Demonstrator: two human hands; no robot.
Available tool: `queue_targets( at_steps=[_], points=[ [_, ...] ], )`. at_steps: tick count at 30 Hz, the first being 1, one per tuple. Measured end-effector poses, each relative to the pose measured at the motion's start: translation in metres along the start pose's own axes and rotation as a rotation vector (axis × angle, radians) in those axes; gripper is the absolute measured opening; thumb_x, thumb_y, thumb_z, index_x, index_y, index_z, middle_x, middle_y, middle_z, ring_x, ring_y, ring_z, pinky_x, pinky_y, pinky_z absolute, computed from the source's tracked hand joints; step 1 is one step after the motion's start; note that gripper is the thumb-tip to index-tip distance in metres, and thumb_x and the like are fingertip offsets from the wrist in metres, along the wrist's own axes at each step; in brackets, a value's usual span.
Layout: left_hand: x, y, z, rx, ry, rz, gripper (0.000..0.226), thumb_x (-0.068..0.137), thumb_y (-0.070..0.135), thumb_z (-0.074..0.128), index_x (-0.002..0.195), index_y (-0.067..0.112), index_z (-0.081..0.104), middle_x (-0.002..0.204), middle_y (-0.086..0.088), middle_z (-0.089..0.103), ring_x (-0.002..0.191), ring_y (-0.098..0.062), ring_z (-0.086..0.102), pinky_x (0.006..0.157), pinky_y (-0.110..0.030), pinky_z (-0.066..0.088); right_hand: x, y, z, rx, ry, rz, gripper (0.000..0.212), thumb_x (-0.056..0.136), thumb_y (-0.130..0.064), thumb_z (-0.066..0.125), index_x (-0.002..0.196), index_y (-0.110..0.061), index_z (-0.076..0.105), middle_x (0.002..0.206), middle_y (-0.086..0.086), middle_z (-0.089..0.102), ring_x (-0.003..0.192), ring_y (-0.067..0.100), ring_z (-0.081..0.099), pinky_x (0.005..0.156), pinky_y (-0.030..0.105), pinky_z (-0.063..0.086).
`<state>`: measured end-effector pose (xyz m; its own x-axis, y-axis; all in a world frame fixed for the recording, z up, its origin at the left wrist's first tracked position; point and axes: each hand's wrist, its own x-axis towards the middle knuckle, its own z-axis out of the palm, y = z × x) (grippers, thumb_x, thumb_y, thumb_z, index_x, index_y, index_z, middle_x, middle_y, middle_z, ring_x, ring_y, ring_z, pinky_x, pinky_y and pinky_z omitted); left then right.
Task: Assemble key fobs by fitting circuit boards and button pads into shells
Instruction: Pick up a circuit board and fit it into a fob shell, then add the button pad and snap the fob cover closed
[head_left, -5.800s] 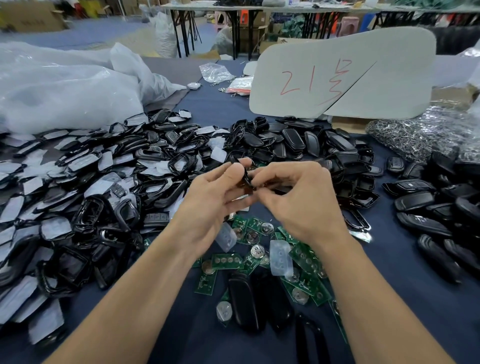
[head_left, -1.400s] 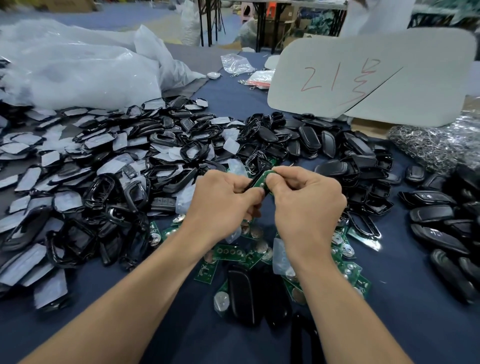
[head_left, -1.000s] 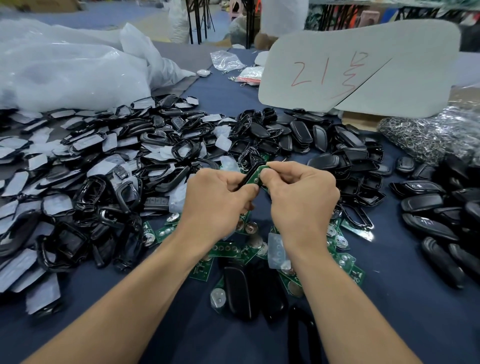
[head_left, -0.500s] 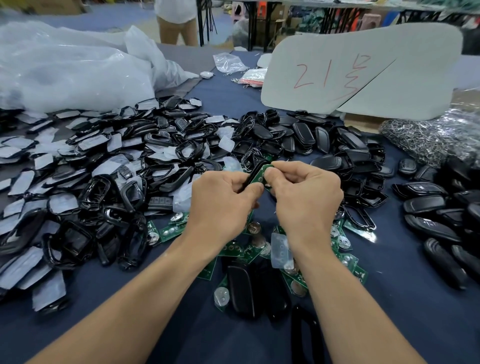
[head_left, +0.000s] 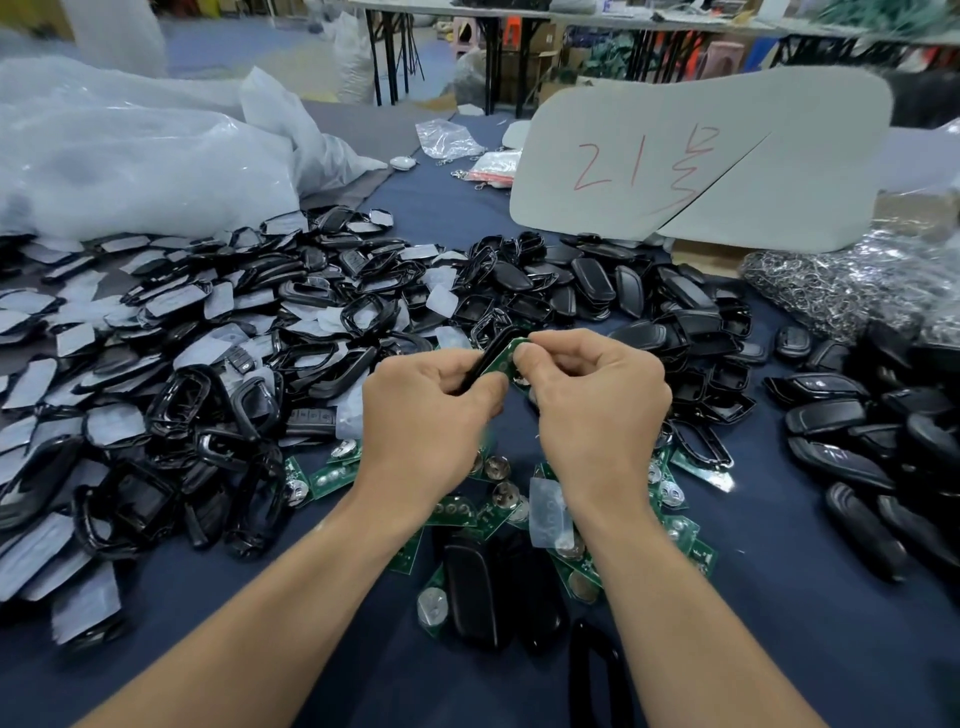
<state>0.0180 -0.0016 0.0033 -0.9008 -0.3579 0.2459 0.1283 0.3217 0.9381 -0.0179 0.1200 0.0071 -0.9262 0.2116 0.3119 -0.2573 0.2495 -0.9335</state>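
In the head view, the left hand (head_left: 422, 414) is pinching a black shell (head_left: 487, 349) by its edge and tilting it up off the bench (head_left: 779, 597). The right hand (head_left: 601, 401) is pinching a green circuit board (head_left: 504, 359) against the shell's open face, thumb and forefinger bearing on it, probably to seat it. Both parts are hanging just above the loose boards (head_left: 457, 512), which are lying close for the next pick. Empty shell frames (head_left: 182, 395) are lying heaped to the left and closed fobs (head_left: 826, 415) to the right.
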Motion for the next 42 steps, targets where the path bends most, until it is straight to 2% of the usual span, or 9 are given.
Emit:
queue_targets(
  at_steps=[3, 9, 17, 21, 24, 27, 31, 37, 42],
  points=[
    [0.002, -0.001, -0.001, -0.019, 0.000, -0.017, 0.031, 0.081, 0.025, 0.075, 0.077, 0.055, 0.077, 0.069, 0.011, 0.077, 0.067, -0.014, 0.077, 0.071, -0.045, 0.066, -0.002, 0.000, 0.001, -0.029, -0.012, -0.026, 0.010, 0.081, -0.024, 0.085, 0.079, -0.032, 0.080, 0.068, -0.026, 0.071, 0.064, -0.001, 0.070, 0.065, 0.022, 0.058],
    [0.003, -0.004, -0.001, -0.091, -0.058, -0.028, 0.027, 0.093, 0.012, 0.073, 0.079, 0.033, 0.081, 0.070, 0.002, 0.078, 0.065, -0.016, 0.077, 0.060, -0.025, 0.061, 0.002, 0.000, -0.002, -0.063, -0.010, -0.032, 0.004, 0.081, -0.025, 0.084, 0.082, -0.029, 0.082, 0.068, -0.020, 0.073, 0.064, 0.001, 0.070, 0.071, 0.033, 0.061],
    [0.009, -0.003, -0.002, -0.170, -0.071, -0.092, 0.043, 0.095, 0.001, 0.069, 0.064, 0.027, 0.080, 0.063, -0.004, 0.075, 0.057, -0.023, 0.076, 0.053, -0.025, 0.060, 0.005, 0.008, 0.002, -0.087, -0.092, 0.020, 0.020, 0.084, -0.037, 0.081, 0.103, -0.030, 0.079, 0.076, -0.025, 0.072, 0.078, -0.003, 0.069, 0.076, 0.021, 0.055],
    [0.009, -0.009, -0.005, -0.119, -0.131, -0.067, 0.022, 0.092, 0.004, 0.072, 0.078, 0.017, 0.081, 0.068, -0.007, 0.077, 0.062, -0.023, 0.077, 0.057, -0.029, 0.062, 0.013, 0.015, 0.002, 0.070, -0.176, 0.155, 0.011, 0.085, -0.024, 0.083, 0.091, -0.028, 0.076, 0.076, -0.004, 0.077, 0.066, 0.012, 0.069, 0.073, 0.038, 0.060],
    [0.008, -0.009, -0.006, 0.009, -0.150, 0.025, 0.024, 0.086, 0.010, 0.076, 0.088, 0.033, 0.083, 0.076, 0.008, 0.079, 0.072, -0.015, 0.078, 0.069, -0.033, 0.065, 0.015, 0.015, -0.001, 0.154, -0.205, 0.176, 0.010, 0.082, -0.016, 0.085, 0.090, -0.019, 0.079, 0.072, 0.004, 0.076, 0.061, 0.014, 0.065, 0.064, 0.035, 0.054],
    [0.006, -0.007, -0.007, 0.098, -0.088, 0.106, 0.051, 0.081, 0.009, 0.076, 0.094, 0.058, 0.076, 0.085, 0.028, 0.076, 0.081, 0.002, 0.075, 0.075, -0.018, 0.060, 0.013, 0.014, -0.002, 0.140, -0.282, 0.130, 0.007, 0.082, -0.012, 0.083, 0.083, -0.019, 0.080, 0.065, -0.001, 0.075, 0.055, 0.008, 0.062, 0.059, 0.030, 0.050],
    [0.009, -0.011, -0.008, 0.132, -0.110, 0.138, 0.051, 0.080, -0.001, 0.078, 0.102, 0.044, 0.078, 0.090, 0.027, 0.077, 0.087, 0.006, 0.074, 0.079, -0.013, 0.057, 0.008, 0.014, 0.000, 0.021, -0.326, 0.052, 0.012, 0.082, -0.012, 0.082, 0.083, -0.024, 0.081, 0.068, -0.011, 0.076, 0.061, 0.003, 0.070, 0.060, 0.021, 0.055],
    [0.024, -0.011, -0.015, 0.097, 0.052, 0.004, 0.052, 0.078, 0.000, 0.084, 0.080, 0.051, 0.073, 0.081, 0.033, 0.074, 0.080, 0.008, 0.072, 0.075, -0.006, 0.053, 0.006, 0.017, 0.002, -0.030, -0.269, 0.060, 0.017, 0.085, -0.022, 0.078, 0.100, -0.031, 0.080, 0.077, -0.022, 0.076, 0.071, 0.000, 0.072, 0.066, 0.014, 0.053],
    [0.039, -0.018, -0.036, -0.182, 0.219, -0.207, 0.033, 0.088, -0.002, 0.075, 0.097, 0.029, 0.067, 0.086, 0.008, 0.080, 0.083, -0.016, 0.078, 0.079, -0.038, 0.065, 0.006, 0.017, 0.002, -0.086, -0.306, 0.062, 0.016, 0.088, -0.020, 0.077, 0.089, -0.036, 0.080, 0.078, -0.023, 0.076, 0.069, 0.006, 0.073, 0.061, 0.026, 0.058]
  ],
)
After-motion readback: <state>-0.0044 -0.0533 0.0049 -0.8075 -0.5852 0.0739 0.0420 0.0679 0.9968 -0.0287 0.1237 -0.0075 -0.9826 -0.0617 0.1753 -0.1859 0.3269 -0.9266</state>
